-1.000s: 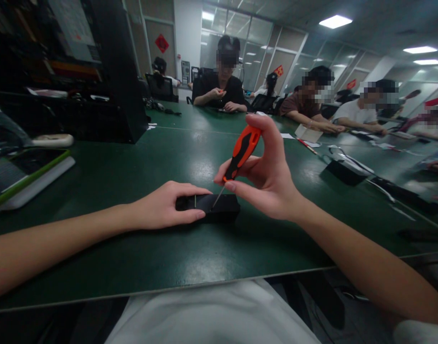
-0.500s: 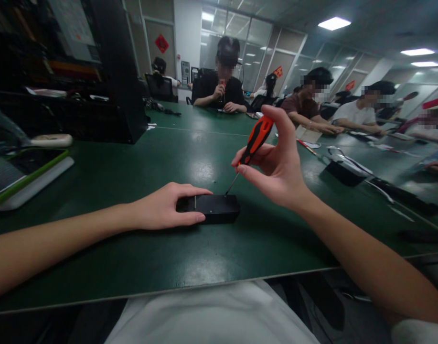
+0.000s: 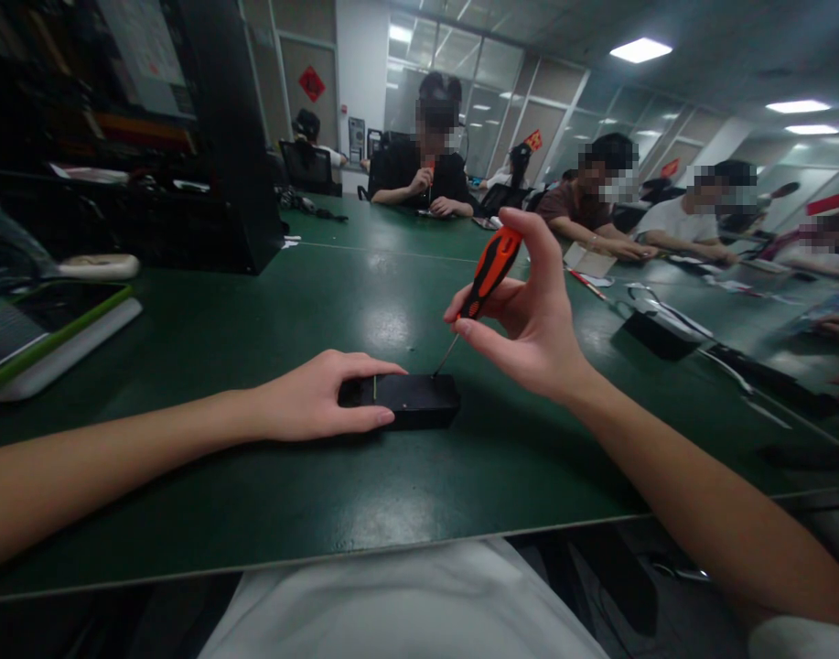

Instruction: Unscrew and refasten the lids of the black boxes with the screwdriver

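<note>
On the green table lies a black rectangular box (image 3: pixel 425 395), long side running left to right. My left hand (image 3: pixel 316 394) grips its left end, thumb along the near side and fingers along the far side. In my right hand (image 3: pixel 535 320) is a screwdriver (image 3: pixel 491 272) with an orange and black handle; the thumb and fingers pinch it low while a finger rests on its butt end. The thin shaft slants down leftward, and its tip meets the top of the box near the far right edge. A small light dot shows on the box top.
A black shelf unit (image 3: pixel 220 137) rises at the left, with a green-edged white tray (image 3: pixel 69 352) before it. To the right lie a black box with a white strap (image 3: pixel 659 334) and a pencil (image 3: pixel 587 282). Across the green table (image 3: pixel 337 485) sits a person in black (image 3: pixel 392 178); others sit at right.
Both hands and the box stay almost where they were. The screwdriver handle has turned slightly in my right hand, its tip still at the same spot.
</note>
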`<state>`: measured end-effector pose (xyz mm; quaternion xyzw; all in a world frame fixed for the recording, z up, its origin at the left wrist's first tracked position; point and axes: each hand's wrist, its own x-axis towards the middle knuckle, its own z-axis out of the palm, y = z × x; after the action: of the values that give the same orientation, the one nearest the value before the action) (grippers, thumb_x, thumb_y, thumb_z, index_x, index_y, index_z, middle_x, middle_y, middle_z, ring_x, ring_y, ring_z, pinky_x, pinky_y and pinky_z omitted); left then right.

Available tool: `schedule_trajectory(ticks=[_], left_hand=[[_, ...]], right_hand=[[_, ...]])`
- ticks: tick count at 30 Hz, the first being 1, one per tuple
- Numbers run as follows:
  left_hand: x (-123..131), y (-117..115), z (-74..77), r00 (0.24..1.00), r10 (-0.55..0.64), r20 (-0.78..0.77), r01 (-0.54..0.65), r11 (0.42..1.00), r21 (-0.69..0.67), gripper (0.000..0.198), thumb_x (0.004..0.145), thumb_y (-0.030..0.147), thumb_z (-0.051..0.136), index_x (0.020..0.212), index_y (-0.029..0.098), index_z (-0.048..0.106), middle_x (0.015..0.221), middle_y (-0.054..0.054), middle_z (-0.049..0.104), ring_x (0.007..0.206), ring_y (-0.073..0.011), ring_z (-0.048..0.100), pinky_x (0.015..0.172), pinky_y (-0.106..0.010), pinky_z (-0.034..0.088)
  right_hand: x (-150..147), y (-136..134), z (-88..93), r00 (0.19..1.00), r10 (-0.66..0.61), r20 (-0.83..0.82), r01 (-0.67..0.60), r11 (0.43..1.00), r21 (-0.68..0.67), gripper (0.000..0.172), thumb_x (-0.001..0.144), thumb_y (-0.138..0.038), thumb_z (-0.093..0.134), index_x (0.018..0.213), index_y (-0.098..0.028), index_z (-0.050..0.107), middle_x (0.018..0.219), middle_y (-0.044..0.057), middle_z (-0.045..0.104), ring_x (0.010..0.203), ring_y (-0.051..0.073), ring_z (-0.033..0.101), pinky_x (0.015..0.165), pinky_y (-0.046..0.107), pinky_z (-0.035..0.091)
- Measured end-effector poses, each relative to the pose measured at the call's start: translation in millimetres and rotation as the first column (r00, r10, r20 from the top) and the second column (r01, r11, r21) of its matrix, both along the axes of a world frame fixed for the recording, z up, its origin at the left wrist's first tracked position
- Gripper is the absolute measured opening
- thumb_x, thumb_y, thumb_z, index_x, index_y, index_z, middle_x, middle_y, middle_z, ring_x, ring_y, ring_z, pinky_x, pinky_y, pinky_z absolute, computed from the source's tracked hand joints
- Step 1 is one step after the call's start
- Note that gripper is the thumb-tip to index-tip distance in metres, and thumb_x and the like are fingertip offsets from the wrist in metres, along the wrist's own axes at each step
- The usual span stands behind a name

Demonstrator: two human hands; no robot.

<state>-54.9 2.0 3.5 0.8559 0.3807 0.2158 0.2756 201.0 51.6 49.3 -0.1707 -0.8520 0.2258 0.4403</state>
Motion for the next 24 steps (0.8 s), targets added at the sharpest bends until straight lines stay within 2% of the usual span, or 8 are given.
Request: schedule_trajectory(ticks=[4, 8, 12, 16, 20, 24], left_hand=[[0.2, -0.3, -0.5, 1.000, 0.006, 0.011, -0.006, 1.000, 0.008, 0.050, 0.089, 0.042, 0.068, 0.133, 0.018, 0.065, 0.112, -0.007, 0.074, 0.092, -0.0215, 0.068, 0.079, -0.029, 0.051], [0.0, 0.1, -1.4, 1.000, 0.004, 0.011, -0.004, 1.000, 0.003, 0.050, 0.089, 0.042, 0.068, 0.133, 0.017, 0.065, 0.113, -0.007, 0.074, 0.094, -0.0214, 0.068, 0.080, -0.029, 0.050], [-0.2, 0.7, -2.1, 1.000, 0.003, 0.006, -0.003, 1.000, 0.005, 0.049, 0.090, 0.041, 0.068, 0.133, 0.017, 0.064, 0.114, -0.007, 0.073, 0.094, -0.0211, 0.067, 0.081, -0.029, 0.050], [-0.4, 0.6, -1.8, 1.000, -0.005, 0.018, 0.005, 1.000, -0.006, 0.049, 0.090, 0.042, 0.067, 0.133, 0.017, 0.064, 0.116, -0.008, 0.073, 0.095, -0.0216, 0.067, 0.082, -0.030, 0.050], [-0.5, 0.3, -0.9, 1.000, -0.007, 0.017, 0.007, 1.000, -0.002, 0.049, 0.090, 0.042, 0.067, 0.132, 0.017, 0.065, 0.116, -0.008, 0.073, 0.098, -0.0221, 0.067, 0.084, -0.030, 0.050], [-1.0, 0.4, -1.1, 1.000, -0.018, 0.018, 0.018, 1.000, 0.010, 0.047, 0.091, 0.042, 0.066, 0.132, 0.018, 0.065, 0.114, -0.008, 0.074, 0.095, -0.0218, 0.068, 0.082, -0.030, 0.051]], right_hand=[[1.5, 2.9, -1.9, 1.000, 0.009, 0.007, -0.010, 0.999, 0.044, 0.086, 0.088, -0.038, 0.072, 0.152, -0.034, 0.015, 0.104, 0.001, 0.061, 0.091, 0.017, 0.070, 0.081, 0.037, 0.063], [1.1, 3.9, -2.3, 1.000, -0.019, -0.005, 0.019, 0.996, 0.085, 0.085, 0.084, -0.042, 0.076, 0.149, -0.035, 0.022, 0.105, 0.002, 0.060, 0.093, 0.018, 0.067, 0.081, 0.037, 0.062], [0.3, 1.9, -1.1, 1.000, -0.014, -0.004, 0.014, 0.998, 0.055, 0.079, 0.088, -0.043, 0.071, 0.149, -0.036, 0.022, 0.105, 0.003, 0.060, 0.095, 0.018, 0.065, 0.084, 0.038, 0.061], [0.6, -2.3, 2.2, 0.999, 0.007, 0.040, -0.007, 1.000, 0.003, 0.082, 0.090, -0.046, 0.068, 0.152, -0.036, 0.017, 0.108, 0.004, 0.061, 0.099, 0.019, 0.065, 0.087, 0.041, 0.061], [-0.2, -6.4, 4.6, 0.998, 0.038, 0.047, -0.038, 0.999, -0.008, 0.079, 0.090, -0.042, 0.068, 0.152, -0.035, 0.019, 0.109, 0.004, 0.061, 0.099, 0.018, 0.064, 0.089, 0.041, 0.060], [-1.1, -6.0, 3.7, 0.998, 0.052, 0.025, -0.053, 0.996, 0.065, 0.079, 0.086, -0.036, 0.072, 0.148, -0.034, 0.023, 0.113, 0.004, 0.059, 0.101, 0.017, 0.064, 0.090, 0.038, 0.061]])
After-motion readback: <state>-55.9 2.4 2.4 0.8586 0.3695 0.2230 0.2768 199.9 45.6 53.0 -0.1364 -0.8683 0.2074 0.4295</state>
